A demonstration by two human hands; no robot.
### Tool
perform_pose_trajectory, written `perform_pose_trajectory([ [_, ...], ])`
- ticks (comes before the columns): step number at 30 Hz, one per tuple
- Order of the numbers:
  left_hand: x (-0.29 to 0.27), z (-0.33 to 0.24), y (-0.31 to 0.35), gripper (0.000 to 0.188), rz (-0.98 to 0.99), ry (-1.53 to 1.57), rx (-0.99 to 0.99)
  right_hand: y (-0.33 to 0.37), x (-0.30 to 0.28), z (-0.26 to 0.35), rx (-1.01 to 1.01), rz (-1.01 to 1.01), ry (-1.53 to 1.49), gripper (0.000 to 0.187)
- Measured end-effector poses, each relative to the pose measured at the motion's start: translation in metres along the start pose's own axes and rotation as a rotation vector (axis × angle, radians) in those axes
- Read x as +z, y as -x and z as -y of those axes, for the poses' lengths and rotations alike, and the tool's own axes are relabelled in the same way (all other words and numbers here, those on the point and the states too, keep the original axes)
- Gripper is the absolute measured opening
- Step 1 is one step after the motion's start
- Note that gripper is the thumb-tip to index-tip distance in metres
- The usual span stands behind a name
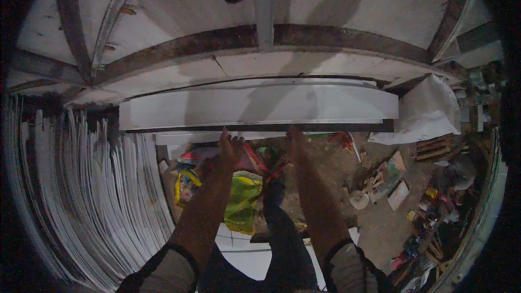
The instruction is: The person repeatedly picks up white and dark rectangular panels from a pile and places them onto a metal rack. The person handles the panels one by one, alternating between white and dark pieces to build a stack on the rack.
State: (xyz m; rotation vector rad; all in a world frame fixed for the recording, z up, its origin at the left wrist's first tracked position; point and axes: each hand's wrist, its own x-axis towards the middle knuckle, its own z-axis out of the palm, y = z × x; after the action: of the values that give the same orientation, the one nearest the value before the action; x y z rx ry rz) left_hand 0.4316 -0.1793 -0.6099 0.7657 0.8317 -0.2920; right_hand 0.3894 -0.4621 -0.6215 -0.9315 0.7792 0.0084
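Observation:
A long white panel (260, 109) stretches across the middle of the view, in front of a pale wall-like surface. A dark strip runs under its near edge. My left hand (230, 142) is at that edge left of centre, a fingertip against it and the other fingers curled below. My right hand (294, 138) grips the same edge right of centre; most of its fingers are hidden. Both forearms reach forward from the lower edge of the view, roughly parallel. Shadows of my arms fall on the panel.
Many thin white sheets (116, 184) stand on edge along the left. A yellow-green bag (241, 198) lies on the floor near my legs. White crumpled sheeting (431, 109) hangs at the panel's right end. Mixed litter (434, 206) and a wooden pallet piece (433, 148) lie to the right.

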Motion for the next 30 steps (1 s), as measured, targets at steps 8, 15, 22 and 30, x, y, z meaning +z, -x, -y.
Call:
perform_pose_trajectory([
  [8, 0.033, -0.022, -0.037, 0.061, 0.035, 0.024, 0.065, -0.055, 0.003, 0.014, 0.085, -0.213, -0.244, 0.041],
  [15, 0.006, -0.021, -0.069, 0.071, 0.287, -0.571, 0.702, -0.054, 0.034, 0.071, 0.214, -0.532, -0.212, 0.067],
  [22, 0.034, -0.079, -0.045, 0.066, 0.158, 0.138, 0.112, -0.047, 0.035, 0.069, -0.034, -0.543, -0.311, 0.079],
  [30, -0.007, -0.131, -0.037, 0.049, 0.152, 0.238, 0.182, -0.024, -0.042, 0.047, -0.063, -0.147, -0.351, 0.064],
])
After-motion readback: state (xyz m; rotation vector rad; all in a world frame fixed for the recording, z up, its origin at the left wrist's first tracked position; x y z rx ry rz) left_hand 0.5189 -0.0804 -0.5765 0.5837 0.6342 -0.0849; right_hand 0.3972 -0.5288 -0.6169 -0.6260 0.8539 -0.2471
